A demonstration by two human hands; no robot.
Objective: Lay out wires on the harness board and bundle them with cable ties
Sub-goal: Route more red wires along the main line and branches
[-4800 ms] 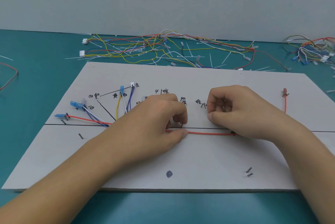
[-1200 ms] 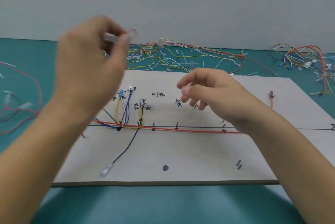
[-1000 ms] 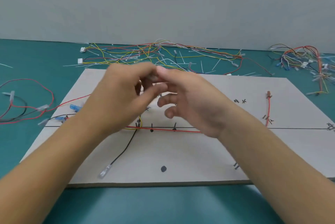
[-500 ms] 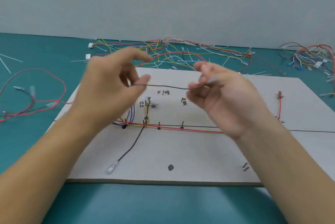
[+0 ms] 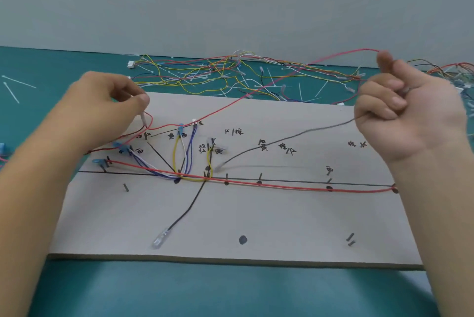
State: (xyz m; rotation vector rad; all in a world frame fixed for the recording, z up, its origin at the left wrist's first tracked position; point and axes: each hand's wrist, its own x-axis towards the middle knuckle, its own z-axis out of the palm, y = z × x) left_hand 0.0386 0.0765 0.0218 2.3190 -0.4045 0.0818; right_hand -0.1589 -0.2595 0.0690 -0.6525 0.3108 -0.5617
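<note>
The grey harness board (image 5: 256,219) lies flat with pins, handwritten labels and a black line across it. A long red wire (image 5: 282,185) runs along that line, joined at the left by blue, white and yellow wires (image 5: 184,160). A black wire (image 5: 188,210) trails toward the front edge. My left hand (image 5: 102,109), over the board's left end, pinches the white terminal of a loose red wire (image 5: 256,87). That wire arcs up to my raised right hand (image 5: 407,111), which also grips a dark grey wire (image 5: 282,141) hanging down to the board.
A tangle of coloured wires and white cable ties (image 5: 218,75) lies on the teal table behind the board. More wires (image 5: 459,73) sit at the far right. Two loose cable ties (image 5: 15,85) lie at the far left. A grey wall stands behind.
My hands have spread apart, the right rising to the right and the left dropping to the board's left end. The short wire stretched between them is now held out long, with a grey wire dangling.
</note>
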